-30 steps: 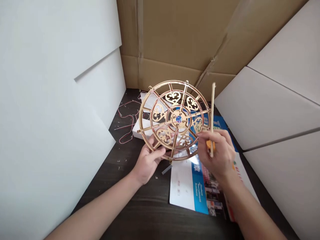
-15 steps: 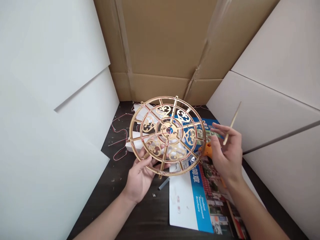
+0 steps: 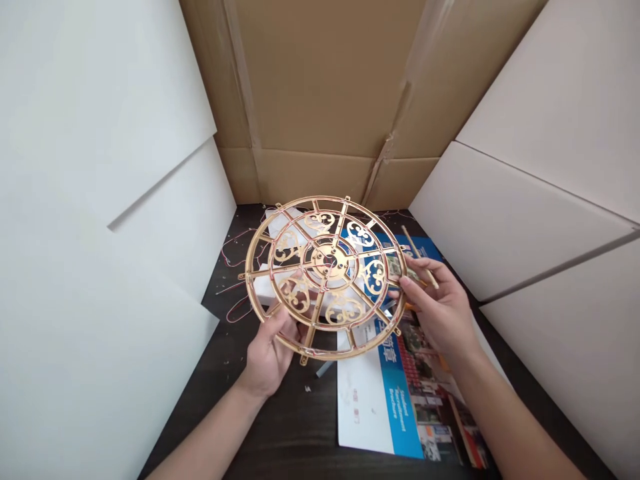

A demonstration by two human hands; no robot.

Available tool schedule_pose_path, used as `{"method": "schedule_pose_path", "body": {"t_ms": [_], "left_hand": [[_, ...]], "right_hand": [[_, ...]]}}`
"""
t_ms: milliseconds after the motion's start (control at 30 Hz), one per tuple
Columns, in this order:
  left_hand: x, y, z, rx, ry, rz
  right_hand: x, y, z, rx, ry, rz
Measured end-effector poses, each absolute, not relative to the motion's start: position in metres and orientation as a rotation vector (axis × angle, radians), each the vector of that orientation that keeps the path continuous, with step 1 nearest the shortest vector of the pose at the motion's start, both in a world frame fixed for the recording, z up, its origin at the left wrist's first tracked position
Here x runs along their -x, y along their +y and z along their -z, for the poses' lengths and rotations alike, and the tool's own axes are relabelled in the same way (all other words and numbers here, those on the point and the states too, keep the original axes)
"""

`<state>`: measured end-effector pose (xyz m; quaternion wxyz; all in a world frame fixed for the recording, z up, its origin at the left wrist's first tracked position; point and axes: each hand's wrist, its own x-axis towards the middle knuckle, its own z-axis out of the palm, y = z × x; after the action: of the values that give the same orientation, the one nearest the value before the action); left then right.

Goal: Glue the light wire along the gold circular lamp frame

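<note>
presently both hands are clamped on one thing, a golden wheel (image 3: pixel 339 268) with openwork scrolls between its spokes, held up above the dark tabletop (image 3: pixel 295 433) and tilted with its face toward the camera. the left hand (image 3: pixel 270 357) grips the rim at the lower left, thumb on the near side and fingers reaching behind the spokes. the right hand (image 3: pixel 447 310) pinches the rim at the right, its thumb pressed on the front, and also keeps a thin pale stick (image 3: pixel 420 257) among its fingers, slanting up and to the left just beside the rim. the hands sit well apart, on opposite sides of the wheel. thin reddish strands run along the rings and spokes. behind and beneath lies a brochure (image 3: pixel 367 400), blue and white with photographs, partly covered by the wheel and right forearm. at the left, loose wires (image 3: pixel 235 288) trail over the tabletop near a white block (image 3: pixel 265 283), partly seen through the wheel. a short grey strip (image 3: pixel 325 369) lies just beside the brochure.
</note>
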<state>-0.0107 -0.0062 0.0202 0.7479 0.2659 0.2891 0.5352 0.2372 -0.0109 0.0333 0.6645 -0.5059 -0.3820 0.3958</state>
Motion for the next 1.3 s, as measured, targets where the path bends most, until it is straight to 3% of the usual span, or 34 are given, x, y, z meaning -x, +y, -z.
{"method": "schedule_pose_path", "body": {"t_ms": [233, 533, 800, 1133, 1300], "left_hand": [[0.016, -0.003, -0.019, -0.681, 0.771, -1.367], [0.034, 0.01, -0.015, -0.595, 0.822, -1.368], [0.021, 0.007, -0.034, -0.537, 0.749, -1.468], [0.04, -0.009, -0.019, -0.689, 0.538, -1.186], [0.03, 0.004, -0.03, -0.614, 0.58, -1.156]], "right_hand": [[-0.231, -0.013, -0.031, 1.077, -0.874, -0.903], [-0.234, -0.014, -0.032, 1.032, -1.019, -1.087], [-0.211, -0.017, -0.028, 0.949, -0.923, -0.959], [-0.202, -0.021, -0.02, 0.981, -0.997, -0.888], [-0.214, -0.021, -0.03, 1.138, -1.195, -0.555]]}}
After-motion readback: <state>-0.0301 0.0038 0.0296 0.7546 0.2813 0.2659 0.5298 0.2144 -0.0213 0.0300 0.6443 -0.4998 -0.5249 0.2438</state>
